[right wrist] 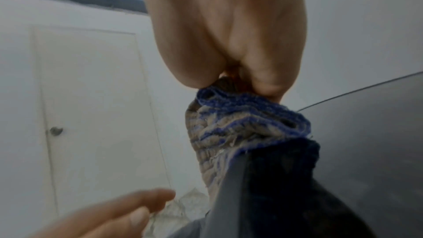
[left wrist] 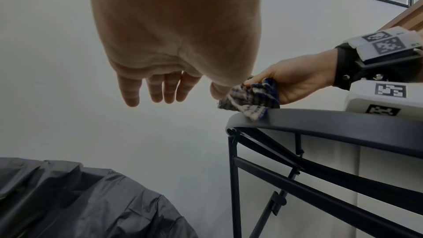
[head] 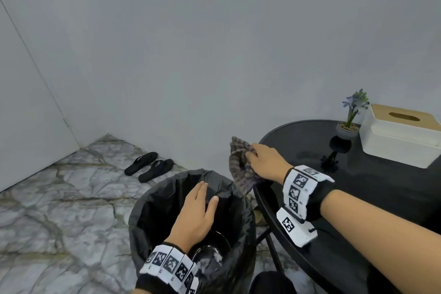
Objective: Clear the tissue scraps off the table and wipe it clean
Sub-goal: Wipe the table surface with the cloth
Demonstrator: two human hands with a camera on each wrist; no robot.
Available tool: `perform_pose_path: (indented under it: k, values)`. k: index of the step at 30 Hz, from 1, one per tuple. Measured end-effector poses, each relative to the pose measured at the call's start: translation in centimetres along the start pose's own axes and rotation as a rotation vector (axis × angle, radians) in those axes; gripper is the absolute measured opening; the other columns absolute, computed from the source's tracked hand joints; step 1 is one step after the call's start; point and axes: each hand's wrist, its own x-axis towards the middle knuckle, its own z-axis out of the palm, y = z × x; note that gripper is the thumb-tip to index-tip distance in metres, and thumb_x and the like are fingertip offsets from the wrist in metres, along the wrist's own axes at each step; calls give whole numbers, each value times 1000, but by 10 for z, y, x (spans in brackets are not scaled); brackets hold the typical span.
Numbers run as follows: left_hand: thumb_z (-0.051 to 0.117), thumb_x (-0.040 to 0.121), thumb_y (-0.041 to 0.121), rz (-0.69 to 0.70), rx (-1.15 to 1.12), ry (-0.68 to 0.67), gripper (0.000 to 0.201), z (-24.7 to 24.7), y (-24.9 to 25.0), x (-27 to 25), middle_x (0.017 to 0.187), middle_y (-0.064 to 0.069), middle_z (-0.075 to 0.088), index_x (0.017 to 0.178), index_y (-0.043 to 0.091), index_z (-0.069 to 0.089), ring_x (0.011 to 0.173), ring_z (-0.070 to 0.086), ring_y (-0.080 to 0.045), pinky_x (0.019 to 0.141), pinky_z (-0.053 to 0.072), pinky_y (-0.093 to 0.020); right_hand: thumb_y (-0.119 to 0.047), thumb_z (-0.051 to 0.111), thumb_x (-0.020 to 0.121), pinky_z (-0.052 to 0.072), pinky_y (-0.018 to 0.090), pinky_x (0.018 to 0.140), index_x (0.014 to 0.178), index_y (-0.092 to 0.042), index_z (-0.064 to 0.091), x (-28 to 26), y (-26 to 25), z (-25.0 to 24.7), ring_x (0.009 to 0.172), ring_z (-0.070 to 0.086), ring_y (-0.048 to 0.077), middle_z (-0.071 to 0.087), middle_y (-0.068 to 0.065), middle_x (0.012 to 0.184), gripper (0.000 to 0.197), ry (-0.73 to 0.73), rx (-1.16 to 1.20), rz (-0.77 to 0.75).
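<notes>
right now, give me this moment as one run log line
phase: wiping at table edge | right hand: grips cloth | left hand: open above bin | scraps on table: none visible

A pair of black flip-flops (head: 149, 166) lies on the marble-patterned floor (head: 59, 210) near the wall. A small potted purple flower (head: 350, 117) stands just beside a white tissue box (head: 398, 136). A closed white door (right wrist: 91, 115) shows in the right wrist view.
</notes>
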Motion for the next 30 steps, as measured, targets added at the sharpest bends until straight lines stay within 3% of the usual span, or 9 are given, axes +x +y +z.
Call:
perform_pose_path:
  k: [5,9,10,14,17,19,21,23,30]
  values:
    - [34,99,49,17,-20,-22,64,6,8,2,159,1,21,152,15,23,146,12,-8,115,10,-21,-26,46,99,60,36,76,97,-3,59,-9,24,-40,82,73,14,73,12,89,26,87,278,70]
    - [33,99,50,39,-43,-47,64,14,27,6,159,3,19,152,16,21,146,10,-7,113,8,-19,-24,42,101,45,12,54,85,-7,51,-23,45,-70,69,65,10,66,5,76,25,176,10,47]
    - [33,99,50,49,-52,-53,64,16,33,7,160,4,18,152,17,21,146,10,-7,114,8,-20,-24,41,101,44,14,52,88,-6,51,-26,51,-72,70,64,12,66,8,81,24,151,-75,56]
    - [31,99,50,104,-86,-66,62,23,62,15,159,5,19,152,19,20,146,10,-6,114,8,-20,-32,38,101,45,37,90,128,-4,46,-33,78,-53,119,53,36,51,22,134,40,-127,-374,144]
    - [30,99,50,153,-97,-87,61,30,83,26,156,7,23,152,19,22,146,13,-9,117,11,-25,-44,30,102,21,45,119,154,-6,13,-36,92,-33,150,10,30,10,14,163,67,-207,-455,106]
    - [30,99,50,194,-89,-85,60,36,92,33,155,6,25,151,20,24,145,20,-12,119,17,-31,-48,25,102,12,47,122,156,-12,-1,-35,93,-25,152,-5,25,-7,8,165,70,-214,-483,87]
    - [32,101,42,221,-58,-85,57,42,102,37,158,4,21,151,17,23,145,16,-11,118,10,-24,-48,23,102,8,48,122,156,-17,-4,-32,89,-20,152,-9,21,-11,2,165,69,-235,-497,40]
    - [34,102,34,241,-36,-81,56,47,111,40,159,0,17,151,12,21,147,10,-11,115,3,-18,-46,23,102,7,49,122,157,-19,-3,-28,84,-17,152,-10,19,-10,-2,165,66,-239,-482,7]
    - [31,102,34,237,51,-147,60,59,125,46,162,-2,1,153,10,11,148,-7,-13,118,-3,-26,-38,25,103,13,48,121,157,-14,0,-19,96,-35,152,-5,20,-6,1,165,63,-195,-459,110]
